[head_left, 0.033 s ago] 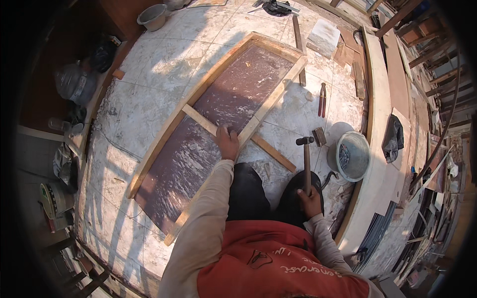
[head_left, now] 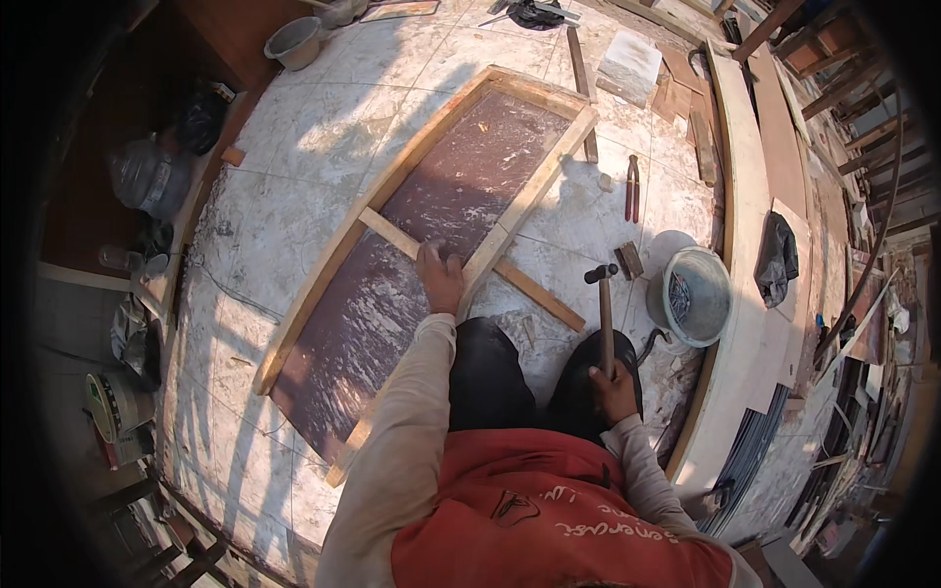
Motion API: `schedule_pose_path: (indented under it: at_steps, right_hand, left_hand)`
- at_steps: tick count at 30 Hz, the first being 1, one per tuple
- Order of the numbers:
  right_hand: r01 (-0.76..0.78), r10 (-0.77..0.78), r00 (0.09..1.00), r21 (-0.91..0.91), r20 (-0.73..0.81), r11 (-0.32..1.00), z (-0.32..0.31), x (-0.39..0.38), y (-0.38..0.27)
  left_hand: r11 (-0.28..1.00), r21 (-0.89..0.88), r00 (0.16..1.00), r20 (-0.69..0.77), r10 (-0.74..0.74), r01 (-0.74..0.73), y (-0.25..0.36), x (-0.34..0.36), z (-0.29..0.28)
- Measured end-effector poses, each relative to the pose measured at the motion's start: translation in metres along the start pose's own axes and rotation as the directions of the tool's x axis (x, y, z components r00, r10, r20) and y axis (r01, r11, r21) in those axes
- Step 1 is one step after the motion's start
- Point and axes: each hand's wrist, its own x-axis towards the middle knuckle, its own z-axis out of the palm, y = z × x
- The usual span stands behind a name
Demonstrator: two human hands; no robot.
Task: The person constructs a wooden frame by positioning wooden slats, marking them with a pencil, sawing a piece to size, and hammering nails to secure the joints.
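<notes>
A long wooden frame point(head_left: 529, 186) lies on a purple-brown panel point(head_left: 446, 162) with pale scuffs, with a short crosspiece point(head_left: 387, 230) between its long sides. My left hand point(head_left: 440, 279) has curled fingers on the crosspiece where it meets the near rail; whether anything small is pinched there is unclear. My right hand point(head_left: 613, 394) grips the wooden handle of a hammer point(head_left: 604, 314), held head up over my right thigh. A loose batten point(head_left: 544, 299) lies on the tiles beside the frame, and a small dark wooden block point(head_left: 628, 261) sits near the hammer head.
A bucket point(head_left: 701, 328) with metal pieces and red-handled pincers point(head_left: 631, 191) lie right of the frame. A long pale board point(head_left: 740, 167) with a black bag point(head_left: 776, 260) runs along the right. A basin point(head_left: 292, 34), a water jug point(head_left: 152, 176) and a tub point(head_left: 116, 407) are at left.
The view has shifted slightly. My left fingers have moved a little on the crosspiece, and the hammer head has risen slightly and tilted. The frame looks unmoved.
</notes>
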Motion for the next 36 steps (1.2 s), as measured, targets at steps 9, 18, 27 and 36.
schedule_pose_path:
  at_steps: [9,18,27,36]
  right_hand:
    - [-0.199,0.172,0.979,0.665,0.107,0.719,-0.082,0.012,0.038]
    - [-0.198,0.088,0.98,0.868,0.178,0.455,-0.15,0.017,0.081]
    - [-0.124,0.116,0.99,0.878,0.079,0.463,-0.169,-0.027,0.087]
    - [-0.195,0.161,0.978,0.851,0.133,0.488,-0.191,-0.063,0.126]
  left_hand:
    - [0.826,0.563,0.942,0.271,-0.199,0.013,0.013,-0.201,-0.194]
    - [0.501,0.846,0.859,0.112,-0.5,0.181,0.013,-0.322,-0.28]
    - [0.423,0.892,0.747,0.169,-0.643,0.162,0.127,-0.326,-0.282]
    - [0.555,0.832,0.821,0.299,-0.485,0.025,0.242,-0.319,-0.326]
